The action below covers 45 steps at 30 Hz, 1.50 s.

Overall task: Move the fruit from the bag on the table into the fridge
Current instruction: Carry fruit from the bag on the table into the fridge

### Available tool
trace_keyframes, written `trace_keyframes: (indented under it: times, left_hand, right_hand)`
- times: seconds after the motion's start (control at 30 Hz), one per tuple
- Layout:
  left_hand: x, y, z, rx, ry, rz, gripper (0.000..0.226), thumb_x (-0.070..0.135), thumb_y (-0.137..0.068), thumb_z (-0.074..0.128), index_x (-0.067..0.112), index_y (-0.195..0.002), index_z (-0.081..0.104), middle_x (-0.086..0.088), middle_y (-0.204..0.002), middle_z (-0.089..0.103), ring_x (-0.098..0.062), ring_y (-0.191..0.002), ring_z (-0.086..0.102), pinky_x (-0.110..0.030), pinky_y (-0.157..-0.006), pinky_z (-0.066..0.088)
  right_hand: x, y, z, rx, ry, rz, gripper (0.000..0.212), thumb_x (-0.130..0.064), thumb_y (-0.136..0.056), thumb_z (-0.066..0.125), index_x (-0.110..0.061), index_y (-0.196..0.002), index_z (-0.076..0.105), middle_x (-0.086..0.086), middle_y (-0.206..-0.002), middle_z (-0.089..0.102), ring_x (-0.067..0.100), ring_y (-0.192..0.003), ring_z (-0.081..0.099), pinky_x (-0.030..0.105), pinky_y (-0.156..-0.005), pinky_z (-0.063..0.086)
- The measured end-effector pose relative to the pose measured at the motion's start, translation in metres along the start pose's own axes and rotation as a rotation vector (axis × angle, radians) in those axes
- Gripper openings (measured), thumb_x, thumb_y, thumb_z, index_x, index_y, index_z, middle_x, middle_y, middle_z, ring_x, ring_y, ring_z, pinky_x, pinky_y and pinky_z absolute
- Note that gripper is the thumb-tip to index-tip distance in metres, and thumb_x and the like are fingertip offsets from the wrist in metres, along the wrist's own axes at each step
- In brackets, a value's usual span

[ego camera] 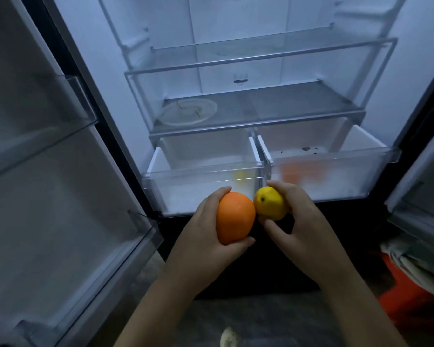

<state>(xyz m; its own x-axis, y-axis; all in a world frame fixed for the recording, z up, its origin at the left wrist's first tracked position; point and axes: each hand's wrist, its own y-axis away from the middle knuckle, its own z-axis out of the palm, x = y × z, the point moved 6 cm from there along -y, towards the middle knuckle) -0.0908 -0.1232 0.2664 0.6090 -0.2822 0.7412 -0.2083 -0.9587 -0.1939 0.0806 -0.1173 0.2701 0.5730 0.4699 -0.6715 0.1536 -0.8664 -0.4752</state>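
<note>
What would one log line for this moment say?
left hand: holds orange | right hand: holds lemon | position: side by side near drawers | fridge: open, both drawers pulled out

Open fridge [98,71], as I see it through the head camera: a round clear plate [188,111] lies at the left of the lower glass shelf [286,103]. Below, two drawers stand pulled out. Through the left drawer [186,172] front I make out a yellow blur [239,175]; the right drawer [361,156] shows an orange blur [301,172] and dark crumbs [306,148].
</note>
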Motion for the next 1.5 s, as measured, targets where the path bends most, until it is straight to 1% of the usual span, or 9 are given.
trace_keyframes:
  times: [0.17,0.33,0.6,0.83,0.9,1.03,1.23,1.33,1.5]
  left_hand:
    - [-0.023,-0.047,0.011,-0.035,0.032,-0.007,0.084,0.046,-0.068,0.078,0.057,-0.131,0.024,0.046,-0.117,0.029,0.021,-0.104,0.039,-0.002,-0.076,0.036]
    - [-0.054,-0.110,0.015,-0.021,0.063,-0.026,0.082,0.044,-0.067,0.079,0.058,-0.129,0.027,0.042,-0.119,0.034,0.022,-0.109,0.037,0.002,-0.079,0.035]
    - [-0.112,-0.201,-0.005,0.039,0.045,-0.115,0.082,0.045,-0.067,0.079,0.054,-0.130,0.028,0.028,-0.121,0.039,0.005,-0.103,0.046,-0.007,-0.078,0.038]
    - [-0.149,-0.233,-0.002,-0.035,0.037,-0.211,0.081,0.049,-0.069,0.076,0.059,-0.129,0.022,0.026,-0.128,0.034,-0.003,-0.109,0.047,-0.016,-0.082,0.042]
    - [-0.155,-0.237,-0.004,-0.031,0.034,-0.234,0.081,0.048,-0.070,0.076,0.062,-0.126,0.020,0.028,-0.126,0.032,-0.001,-0.108,0.045,-0.017,-0.082,0.041]
    - [-0.166,-0.236,-0.011,0.040,0.057,-0.290,0.078,0.047,-0.070,0.077,0.063,-0.122,0.021,0.038,-0.116,0.029,0.003,-0.104,0.043,-0.015,-0.079,0.038]
    - [-0.176,-0.233,-0.015,0.200,0.161,-0.343,0.082,0.047,-0.068,0.078,0.058,-0.129,0.026,0.033,-0.123,0.036,-0.003,-0.108,0.050,-0.025,-0.085,0.047]
    - [-0.178,-0.231,-0.016,0.205,0.215,-0.354,0.082,0.047,-0.067,0.079,0.060,-0.128,0.026,0.037,-0.123,0.035,0.000,-0.106,0.050,-0.022,-0.083,0.047]
    - [-0.178,-0.225,-0.026,0.245,0.390,-0.341,0.078,0.048,-0.062,0.077,0.064,-0.123,0.031,0.040,-0.122,0.035,0.001,-0.105,0.052,-0.019,-0.081,0.049]
  right_hand:
    - [0.033,-0.034,0.010,-0.026,0.023,0.018,0.052,-0.018,-0.082,0.070,-0.021,-0.128,0.047,-0.010,-0.119,0.052,0.003,-0.111,0.050,0.014,-0.091,0.040]
    - [0.069,-0.090,0.028,-0.066,0.022,0.058,0.050,-0.021,-0.084,0.069,-0.025,-0.129,0.047,-0.014,-0.118,0.051,0.001,-0.110,0.049,0.015,-0.088,0.041]
    - [0.112,-0.195,0.079,-0.166,0.096,0.011,0.050,-0.032,-0.085,0.063,-0.025,-0.131,0.044,-0.013,-0.122,0.048,0.002,-0.110,0.048,0.013,-0.087,0.039]
    - [0.149,-0.226,0.113,-0.292,0.118,0.062,0.054,-0.038,-0.086,0.064,-0.032,-0.133,0.039,-0.019,-0.122,0.042,-0.005,-0.107,0.042,0.005,-0.082,0.034]
    - [0.157,-0.233,0.120,-0.341,0.140,0.070,0.056,-0.040,-0.085,0.064,-0.032,-0.134,0.038,-0.017,-0.126,0.044,-0.004,-0.108,0.042,0.007,-0.083,0.034]
    - [0.171,-0.255,0.128,-0.415,0.186,0.070,0.057,-0.041,-0.084,0.064,-0.031,-0.134,0.039,-0.010,-0.130,0.047,0.009,-0.113,0.048,0.024,-0.088,0.041]
    - [0.180,-0.294,0.157,-0.607,0.415,0.039,0.052,-0.044,-0.084,0.061,-0.030,-0.130,0.041,-0.007,-0.130,0.050,0.018,-0.111,0.053,0.032,-0.082,0.044]
    - [0.188,-0.299,0.190,-0.784,0.584,-0.064,0.051,-0.043,-0.084,0.061,-0.029,-0.129,0.042,-0.002,-0.124,0.052,0.022,-0.110,0.052,0.030,-0.075,0.040]
    - [0.217,-0.298,0.241,-1.021,0.660,-0.128,0.053,-0.039,-0.080,0.064,-0.028,-0.128,0.043,0.000,-0.118,0.052,0.025,-0.103,0.056,0.039,-0.080,0.049]
